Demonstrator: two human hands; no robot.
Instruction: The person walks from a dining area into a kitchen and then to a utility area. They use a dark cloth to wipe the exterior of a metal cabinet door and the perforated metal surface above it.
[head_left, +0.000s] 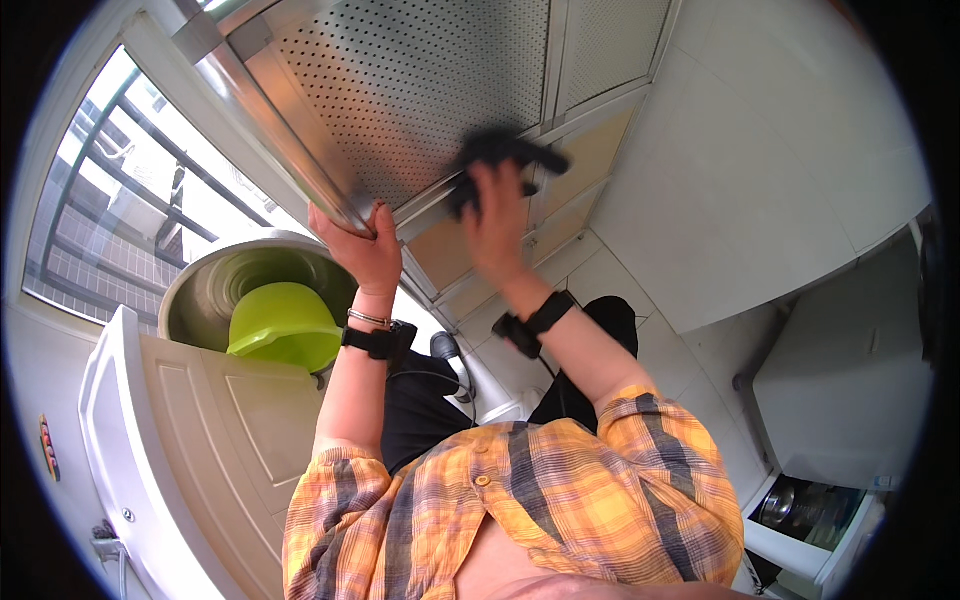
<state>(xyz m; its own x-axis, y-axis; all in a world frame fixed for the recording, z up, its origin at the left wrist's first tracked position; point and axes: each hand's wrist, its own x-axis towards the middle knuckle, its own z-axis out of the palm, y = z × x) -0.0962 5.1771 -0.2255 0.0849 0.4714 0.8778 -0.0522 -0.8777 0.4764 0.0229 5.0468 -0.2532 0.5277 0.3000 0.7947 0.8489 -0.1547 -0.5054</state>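
My left hand grips the lower corner of a metal-framed door, with the thumb over its edge. The door's perforated metal panel slants above both hands. In my right hand is a dark cloth, held against the lower part of the panel near its bottom rail. Motion blurs the cloth and the fingers, so its exact folds cannot be made out. Each wrist carries a black strap with a small device.
A lime-green plastic basin sits inside a large metal basin at the left, under a barred window. Below them stands a white sink on a panelled cabinet. An open drawer holding metalware is at lower right.
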